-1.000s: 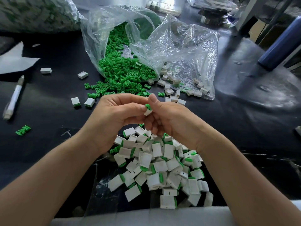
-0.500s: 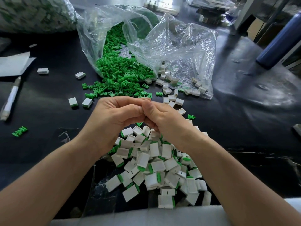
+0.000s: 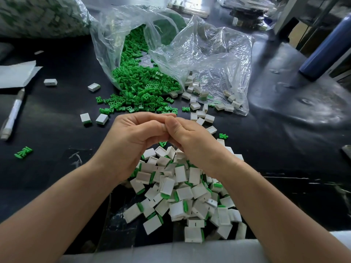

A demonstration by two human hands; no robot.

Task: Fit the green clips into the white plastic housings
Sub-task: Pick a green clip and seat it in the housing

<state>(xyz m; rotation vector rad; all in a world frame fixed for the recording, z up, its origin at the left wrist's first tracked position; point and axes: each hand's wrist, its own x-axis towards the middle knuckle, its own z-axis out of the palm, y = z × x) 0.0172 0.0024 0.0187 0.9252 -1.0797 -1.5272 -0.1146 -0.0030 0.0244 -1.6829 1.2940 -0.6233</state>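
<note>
Black counter (image 3: 57,130) carries a clear plastic bag (image 3: 218,59) spilling green clips (image 3: 144,88). Nearer the edge lies a heap of white housings (image 3: 182,194), many with clips seated. Left hand (image 3: 131,141) and right hand (image 3: 195,143) meet above the heap, fingertips curled together; anything held is hidden, cannot tell.

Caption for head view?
Left hand and right hand meet over the pile of white housings; green clips spill from bag.

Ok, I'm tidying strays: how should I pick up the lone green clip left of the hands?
Pinch the clip across its narrow width, thumb and finger on its long sides, coming straight down. It lies flat on the mat, long axis roughly left-right, with bare mat all round, so nothing blocks that approach.
</note>
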